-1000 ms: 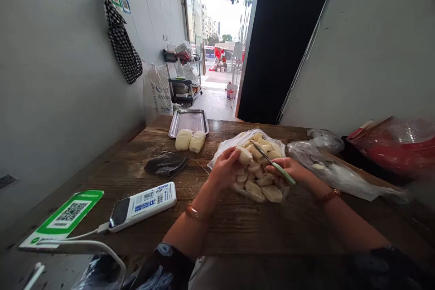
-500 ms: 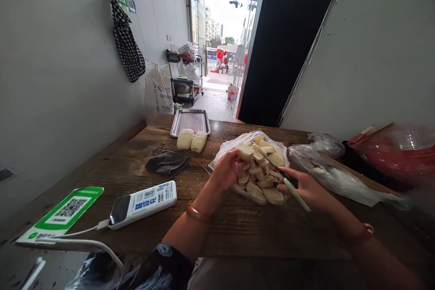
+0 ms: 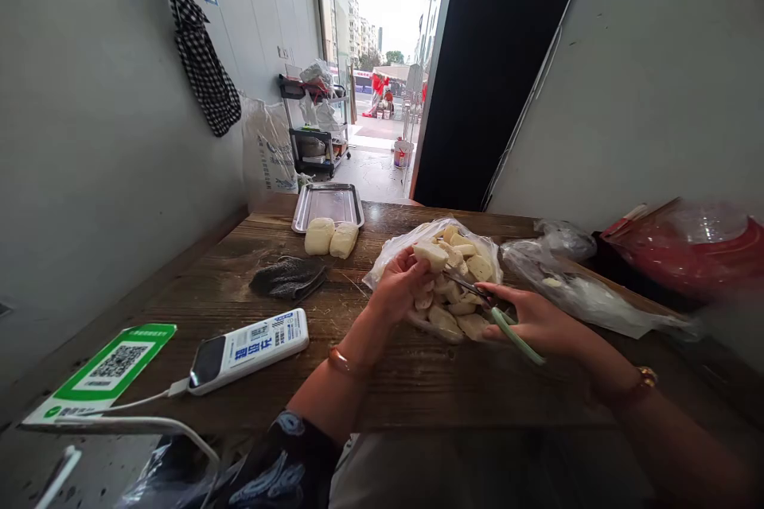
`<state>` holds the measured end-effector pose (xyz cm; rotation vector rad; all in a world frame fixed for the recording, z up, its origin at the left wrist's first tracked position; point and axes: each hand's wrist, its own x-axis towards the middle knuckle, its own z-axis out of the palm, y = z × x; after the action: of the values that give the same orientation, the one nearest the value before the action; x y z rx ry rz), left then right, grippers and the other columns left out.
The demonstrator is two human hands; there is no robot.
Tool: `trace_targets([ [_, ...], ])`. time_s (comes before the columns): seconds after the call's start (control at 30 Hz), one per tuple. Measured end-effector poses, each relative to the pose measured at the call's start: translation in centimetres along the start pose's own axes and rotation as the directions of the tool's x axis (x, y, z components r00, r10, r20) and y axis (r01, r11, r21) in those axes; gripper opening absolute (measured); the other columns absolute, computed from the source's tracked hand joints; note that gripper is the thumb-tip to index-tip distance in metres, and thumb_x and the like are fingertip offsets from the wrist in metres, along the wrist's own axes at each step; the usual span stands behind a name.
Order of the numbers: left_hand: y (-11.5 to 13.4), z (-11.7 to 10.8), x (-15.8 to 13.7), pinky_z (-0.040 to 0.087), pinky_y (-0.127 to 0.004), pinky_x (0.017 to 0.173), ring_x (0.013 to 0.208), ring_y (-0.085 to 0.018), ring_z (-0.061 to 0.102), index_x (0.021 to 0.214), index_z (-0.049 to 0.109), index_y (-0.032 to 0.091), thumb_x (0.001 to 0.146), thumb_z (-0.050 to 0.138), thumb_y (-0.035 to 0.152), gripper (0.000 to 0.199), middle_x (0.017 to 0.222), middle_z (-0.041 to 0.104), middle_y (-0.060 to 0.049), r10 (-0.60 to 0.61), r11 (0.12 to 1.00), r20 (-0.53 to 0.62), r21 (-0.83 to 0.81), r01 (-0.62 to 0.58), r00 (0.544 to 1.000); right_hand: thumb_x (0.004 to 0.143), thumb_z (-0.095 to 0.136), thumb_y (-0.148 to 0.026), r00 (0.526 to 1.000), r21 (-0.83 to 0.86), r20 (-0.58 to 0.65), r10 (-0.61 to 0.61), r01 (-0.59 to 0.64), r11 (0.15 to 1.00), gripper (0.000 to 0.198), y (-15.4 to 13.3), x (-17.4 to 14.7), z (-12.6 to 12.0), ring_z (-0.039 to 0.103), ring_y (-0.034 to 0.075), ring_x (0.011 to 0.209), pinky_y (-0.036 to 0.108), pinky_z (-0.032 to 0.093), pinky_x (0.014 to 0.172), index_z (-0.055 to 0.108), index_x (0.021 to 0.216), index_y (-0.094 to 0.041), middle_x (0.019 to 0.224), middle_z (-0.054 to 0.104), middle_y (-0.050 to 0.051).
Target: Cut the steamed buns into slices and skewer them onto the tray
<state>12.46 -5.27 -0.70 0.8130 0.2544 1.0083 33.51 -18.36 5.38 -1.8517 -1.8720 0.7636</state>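
My left hand grips a piece of pale steamed bun between thumb and fingers, above an opened clear plastic bag. Many cut bun pieces lie heaped in the bag. My right hand is closed on scissors with pale green handles. Their dark blades point left, close under the held piece; whether they touch it I cannot tell. Two whole steamed buns sit side by side, left of the bag.
A metal tray lies behind the whole buns. On the wooden table's left are a dark cloth, a white power bank with a cable, and a green QR-code card. Crumpled plastic bags and a red bag lie on the right.
The scissors' blades have come down and now point more to the left, beneath the held bun piece. My left hand has tilted the piece slightly. The whole view has shifted a little.
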Motion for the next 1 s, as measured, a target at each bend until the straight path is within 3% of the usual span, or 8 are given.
trace_targets([
  [0.27, -0.5, -0.1, 0.0, 0.057, -0.026, 0.076, 0.086, -0.015, 0.070, 0.114, 0.065, 0.016, 0.064, 0.093, 0.032, 0.060, 0.100, 0.073, -0.005, 0.045, 0.996, -0.003, 0.080, -0.045, 0.999, 0.069, 0.079, -0.052, 1.000, 0.099, 0.030, 0.004, -0.007, 0.995, 0.082, 0.0, 0.6, 0.0, 0.066, 0.037, 0.117, 0.048, 0.050, 0.103, 0.060, 0.142, -0.021, 0.125, 0.074, 0.012],
  [0.6, -0.4, 0.2, -0.3, 0.056, -0.028, 0.070, 0.076, -0.015, 0.067, 0.121, 0.061, 0.017, 0.063, 0.093, 0.035, 0.069, 0.093, 0.071, -0.004, 0.100, 0.971, -0.037, 0.221, -0.089, 0.994, 0.071, 0.078, -0.051, 0.997, 0.148, 0.065, -0.040, 0.030, 0.989, 0.079, -0.4, 0.8, 0.1, 0.064, 0.039, 0.121, 0.052, 0.047, 0.107, 0.063, 0.139, -0.015, 0.132, 0.071, 0.014],
  [0.8, -0.4, 0.2, -0.3, 0.057, -0.029, 0.070, 0.077, -0.016, 0.066, 0.121, 0.060, 0.016, 0.061, 0.093, 0.035, 0.071, 0.089, 0.070, -0.003, 0.093, 0.971, -0.052, 0.224, -0.080, 0.994, 0.073, 0.077, -0.050, 0.992, 0.226, 0.122, -0.034, 0.006, 0.974, 0.069, -1.2, 0.5, 0.0, 0.071, 0.031, 0.099, 0.042, 0.056, 0.087, 0.068, 0.133, -0.017, 0.107, 0.078, 0.011],
  [1.0, -0.4, 0.1, -0.2, 0.057, -0.028, 0.068, 0.078, -0.017, 0.068, 0.120, 0.059, 0.016, 0.060, 0.094, 0.036, 0.072, 0.090, 0.072, -0.003, 0.076, 0.975, -0.052, 0.213, -0.063, 0.996, 0.084, 0.069, -0.051, 0.986, 0.188, 0.156, -0.064, 0.034, 0.982, 0.050, -1.6, 0.0, -0.2, 0.069, 0.026, 0.092, 0.033, 0.053, 0.081, 0.075, 0.123, -0.021, 0.099, 0.077, 0.004],
])
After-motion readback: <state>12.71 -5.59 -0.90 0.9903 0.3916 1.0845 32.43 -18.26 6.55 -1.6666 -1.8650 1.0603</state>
